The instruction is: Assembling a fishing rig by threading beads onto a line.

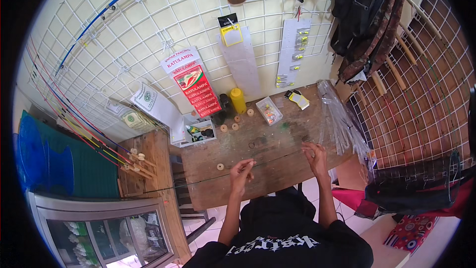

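"Wooden table (307, 124): what's held over it?"

"Across the table, left hand (241, 173) pinches a thin dark rod (208, 179), probably steadying it; right hand's (315, 160) fingers curl, grip unclear."

"Behind the table?"

"Packets (201, 89) hung on wire grid (163, 37), likely saving tabletop."

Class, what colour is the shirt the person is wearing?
The shirt is black with white lettering, as the head view shows.

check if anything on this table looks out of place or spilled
No obvious spill shows. Slightly odd: a small, pale, round wooden disc lies alone near the left edge of the brown wooden table, apart from four similar discs farther back. The bundle of long, clear plastic sleeves also droops past the table's right edge.
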Demonstrator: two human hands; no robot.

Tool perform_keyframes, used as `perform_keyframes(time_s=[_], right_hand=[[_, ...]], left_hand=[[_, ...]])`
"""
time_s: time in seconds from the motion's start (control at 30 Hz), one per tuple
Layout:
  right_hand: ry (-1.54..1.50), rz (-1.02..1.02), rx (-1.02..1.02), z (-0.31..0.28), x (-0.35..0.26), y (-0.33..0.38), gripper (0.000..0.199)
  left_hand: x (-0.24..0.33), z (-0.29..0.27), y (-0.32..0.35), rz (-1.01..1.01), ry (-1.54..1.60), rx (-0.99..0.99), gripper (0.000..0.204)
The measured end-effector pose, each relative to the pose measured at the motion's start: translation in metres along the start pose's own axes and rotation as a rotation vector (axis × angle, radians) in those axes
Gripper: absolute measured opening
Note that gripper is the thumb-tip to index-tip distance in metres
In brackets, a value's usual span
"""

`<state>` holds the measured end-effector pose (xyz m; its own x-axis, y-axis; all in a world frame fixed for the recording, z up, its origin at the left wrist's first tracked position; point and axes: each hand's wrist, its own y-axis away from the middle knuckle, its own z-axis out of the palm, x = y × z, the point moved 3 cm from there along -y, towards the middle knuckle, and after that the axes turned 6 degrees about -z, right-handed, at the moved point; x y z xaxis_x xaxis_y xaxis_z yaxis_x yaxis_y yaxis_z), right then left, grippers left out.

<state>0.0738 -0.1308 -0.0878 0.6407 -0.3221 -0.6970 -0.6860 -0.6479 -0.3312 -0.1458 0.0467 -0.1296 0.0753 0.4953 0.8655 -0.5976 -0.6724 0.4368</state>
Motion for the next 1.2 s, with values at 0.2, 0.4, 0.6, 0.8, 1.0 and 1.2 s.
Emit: perform_keyframes(time_s=[0.2,0.4,0.6,0.8,1.0,1.2], right_hand=[[0.091,-0.101,-0.077,-0.013,0.021,-0.003,0.014],[-0.002,-0.140,-0.138,-0.034,0.037,-0.014,0.014],[-0.187,-0.071,-0.162,-0.045,0.063,-0.026,0.012],[-0.298,-0.074,-0.169,-0.052,0.067,-0.030,0.009],[-0.393,-0.018,-0.162,-0.048,0.069,-0.026,0.009],[-0.386,0.016,-0.141,-0.047,0.066,-0.027,0.010]], left_hand=[[-0.015,0.069,0.004,-0.072,0.043,-0.161,0.022],[-0.029,0.137,-0.014,-0.055,-0.018,-0.230,0.021],[-0.039,0.185,-0.029,-0.024,0.060,-0.161,0.021],[-0.053,0.208,-0.029,-0.041,0.094,-0.144,0.028],[-0.053,0.211,-0.029,-0.070,0.068,-0.202,0.027],[-0.057,0.202,-0.035,-0.016,0.107,-0.169,0.022]])
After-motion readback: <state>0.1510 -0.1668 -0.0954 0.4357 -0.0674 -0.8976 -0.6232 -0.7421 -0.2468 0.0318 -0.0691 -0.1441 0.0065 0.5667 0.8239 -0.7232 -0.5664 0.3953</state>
